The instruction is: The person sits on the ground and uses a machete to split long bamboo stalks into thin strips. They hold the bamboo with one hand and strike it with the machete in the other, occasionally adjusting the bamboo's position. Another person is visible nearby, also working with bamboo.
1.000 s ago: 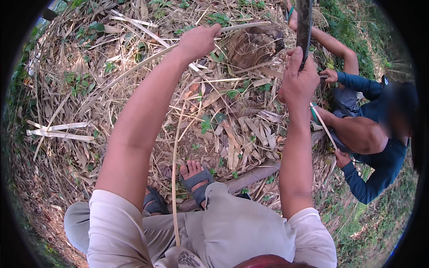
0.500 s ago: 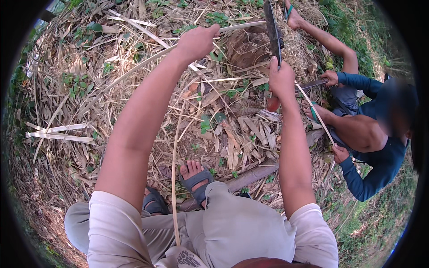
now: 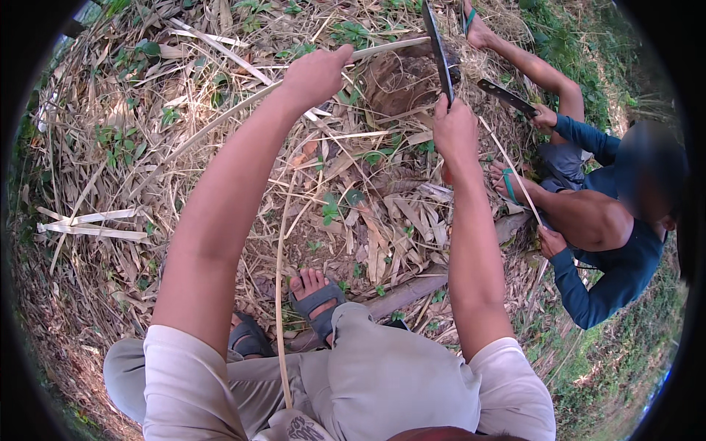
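Note:
My left hand (image 3: 315,78) is closed around a long, pale bamboo strip (image 3: 393,48), whose tail runs back to the lower left over the ground. Its far tip reaches the dark blade of a machete (image 3: 437,51), held upright by its handle in my right hand (image 3: 455,132). I cannot tell whether the edge touches the strip. Below the tip sits a brown wooden stump (image 3: 401,84). A second narrow strip (image 3: 280,294) stands between my legs, its lower end at my lap.
On the right a person (image 3: 610,213) squats close by, holding a knife (image 3: 507,97) in one hand and a thin strip (image 3: 511,158) in the other. A log (image 3: 412,294) lies beyond my sandals. Dry leaves, cut strips (image 3: 95,224) and small green plants cover the ground.
My right hand and the machete have shifted slightly left and up, the blade leaning a little more. The other person's knife has lifted away from their strip.

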Tool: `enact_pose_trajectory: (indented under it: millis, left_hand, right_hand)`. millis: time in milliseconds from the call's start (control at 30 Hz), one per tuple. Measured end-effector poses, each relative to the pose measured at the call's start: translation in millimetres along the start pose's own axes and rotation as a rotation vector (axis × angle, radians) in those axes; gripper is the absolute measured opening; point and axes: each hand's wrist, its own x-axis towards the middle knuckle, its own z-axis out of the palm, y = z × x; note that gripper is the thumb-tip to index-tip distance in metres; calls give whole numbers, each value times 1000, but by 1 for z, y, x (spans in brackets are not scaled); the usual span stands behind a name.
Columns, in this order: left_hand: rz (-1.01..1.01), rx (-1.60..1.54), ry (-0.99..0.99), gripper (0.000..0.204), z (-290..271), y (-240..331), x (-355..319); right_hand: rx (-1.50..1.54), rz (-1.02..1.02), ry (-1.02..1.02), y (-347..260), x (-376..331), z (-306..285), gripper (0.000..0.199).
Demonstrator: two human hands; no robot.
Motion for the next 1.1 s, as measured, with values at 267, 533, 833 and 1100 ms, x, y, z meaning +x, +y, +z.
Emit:
enact_pose_trajectory:
  millis: [267, 533, 833, 1100]
  left_hand:
    - [-93, -253, -100, 21, 4, 2, 5]
    - [-212, -406, -258, 31, -8, 6, 12]
    - [-156, -427, -218, 30, 5, -6, 18]
    - [-161, -440, -198, 32, 10, -12, 18]
  right_hand:
    - [589, 274, -282, 5, 13, -17, 42]
    - [276, 81, -35, 9, -21, -6, 42]
    - [147, 23, 20, -4, -21, -10, 37]
    - [242, -70, 134, -26, -22, -24, 36]
